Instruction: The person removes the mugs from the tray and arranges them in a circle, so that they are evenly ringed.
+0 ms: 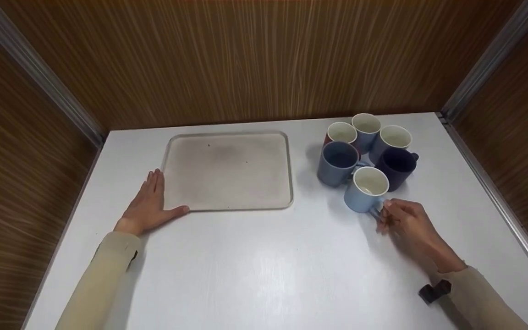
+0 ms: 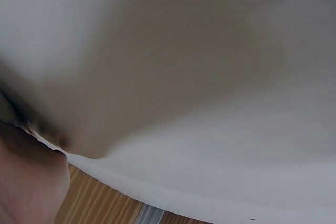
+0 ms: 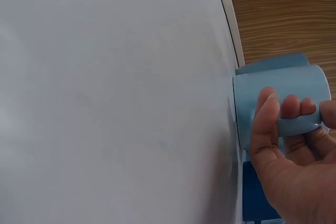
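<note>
My right hand [image 1: 408,223] holds the handle of a light blue mug [image 1: 359,198] with a pale inside. In the right wrist view, its fingers curl through the handle of that upright light blue mug [image 3: 289,81]. At the left, my left hand [image 1: 147,208] lies with straight fingers along the left edge of a beige tray [image 1: 227,176], its thumb spread along the near edge by the corner. The left wrist view catches only a part of the left hand [image 2: 34,187] and the white table.
Behind the held mug cluster a grey-blue mug [image 1: 332,169], a dark purple mug [image 1: 394,172], a reddish mug with a pale inside [image 1: 342,133] and two bluish mugs, one at the back [image 1: 367,137]. Wood-grain panels [image 1: 264,59] wall the white table [image 1: 264,270].
</note>
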`<act>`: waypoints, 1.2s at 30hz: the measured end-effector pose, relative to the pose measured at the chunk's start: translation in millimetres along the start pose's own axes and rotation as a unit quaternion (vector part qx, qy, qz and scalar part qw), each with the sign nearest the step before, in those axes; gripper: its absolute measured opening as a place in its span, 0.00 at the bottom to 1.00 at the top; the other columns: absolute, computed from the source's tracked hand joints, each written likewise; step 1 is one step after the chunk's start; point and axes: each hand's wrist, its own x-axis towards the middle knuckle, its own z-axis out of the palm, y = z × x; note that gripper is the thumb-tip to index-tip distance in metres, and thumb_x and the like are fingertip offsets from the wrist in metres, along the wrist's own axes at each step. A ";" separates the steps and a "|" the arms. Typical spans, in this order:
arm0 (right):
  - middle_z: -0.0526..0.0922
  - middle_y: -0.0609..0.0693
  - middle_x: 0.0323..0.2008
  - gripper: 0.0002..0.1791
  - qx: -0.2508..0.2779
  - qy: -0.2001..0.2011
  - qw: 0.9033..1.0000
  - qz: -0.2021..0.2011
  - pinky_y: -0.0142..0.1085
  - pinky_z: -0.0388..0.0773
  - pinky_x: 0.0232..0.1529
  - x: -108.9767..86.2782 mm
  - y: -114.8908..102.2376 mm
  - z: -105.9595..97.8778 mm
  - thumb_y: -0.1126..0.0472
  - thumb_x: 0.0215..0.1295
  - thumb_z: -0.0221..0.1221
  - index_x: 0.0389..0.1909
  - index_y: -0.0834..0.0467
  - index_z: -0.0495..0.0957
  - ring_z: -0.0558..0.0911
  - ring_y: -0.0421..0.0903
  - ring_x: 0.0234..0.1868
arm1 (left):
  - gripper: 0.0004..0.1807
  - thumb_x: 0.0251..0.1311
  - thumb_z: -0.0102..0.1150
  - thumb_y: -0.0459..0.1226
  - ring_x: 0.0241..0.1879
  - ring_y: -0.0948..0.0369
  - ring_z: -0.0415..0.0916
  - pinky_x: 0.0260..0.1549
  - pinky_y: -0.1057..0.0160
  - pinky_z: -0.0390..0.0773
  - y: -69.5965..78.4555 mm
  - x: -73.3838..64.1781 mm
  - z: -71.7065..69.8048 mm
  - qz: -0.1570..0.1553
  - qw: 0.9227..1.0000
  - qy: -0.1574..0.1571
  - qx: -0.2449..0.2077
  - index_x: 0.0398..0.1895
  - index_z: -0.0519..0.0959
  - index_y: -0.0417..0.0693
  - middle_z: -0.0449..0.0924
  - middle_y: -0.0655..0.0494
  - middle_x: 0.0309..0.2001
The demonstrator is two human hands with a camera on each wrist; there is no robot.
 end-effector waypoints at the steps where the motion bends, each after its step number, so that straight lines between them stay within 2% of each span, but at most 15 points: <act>1: 0.84 0.56 0.30 0.27 0.003 0.002 1.000 -0.001 0.36 0.88 0.36 0.4 0.4 0.1 0.56 0.88 0.49 0.40 0.82 0.72 0.87 0.48 0.30 | 0.78 0.59 0.51 0.81 0.87 0.40 0.25 0.85 0.40 0.38 0.1 0.3 -0.1 0.001 1.000 0.000 0.001 0.85 0.29 0.32 0.26 0.34 0.87; 5: 0.85 0.56 0.28 0.27 0.012 0.011 1.000 -0.009 0.36 0.87 0.35 1.4 1.8 0.8 0.58 0.87 0.50 0.39 0.83 0.72 0.86 0.48 0.29 | 0.78 0.59 0.51 0.81 0.87 0.39 0.26 0.85 0.40 0.38 1.7 -0.2 -0.6 0.002 1.000 0.003 0.008 0.85 0.29 0.30 0.26 0.33 0.86; 16: 0.85 0.57 0.32 0.26 -0.039 0.022 0.999 0.007 0.38 0.89 0.38 5.6 0.3 -2.2 0.54 0.88 0.49 0.41 0.78 0.75 0.88 0.49 0.32 | 0.78 0.58 0.52 0.81 0.87 0.39 0.28 0.85 0.40 0.39 2.5 -4.4 -0.2 0.002 1.000 0.012 0.003 0.85 0.30 0.31 0.28 0.33 0.87; 27: 0.84 0.56 0.33 0.26 -0.037 0.027 0.999 0.005 0.38 0.90 0.38 12.7 1.8 -7.4 0.54 0.87 0.49 0.41 0.78 0.74 0.88 0.47 0.33 | 0.78 0.58 0.51 0.82 0.87 0.38 0.29 0.84 0.37 0.41 3.0 -1.7 -1.2 0.001 1.000 0.014 0.003 0.85 0.32 0.31 0.29 0.34 0.87; 36: 0.86 0.58 0.35 0.29 -0.043 0.041 0.998 0.024 0.37 0.90 0.41 16.6 -0.7 -9.2 0.49 0.86 0.52 0.44 0.77 0.76 0.88 0.48 0.35 | 0.78 0.59 0.52 0.81 0.87 0.40 0.26 0.86 0.41 0.38 3.2 -0.2 -1.5 0.000 1.000 0.007 0.001 0.85 0.31 0.30 0.27 0.33 0.86</act>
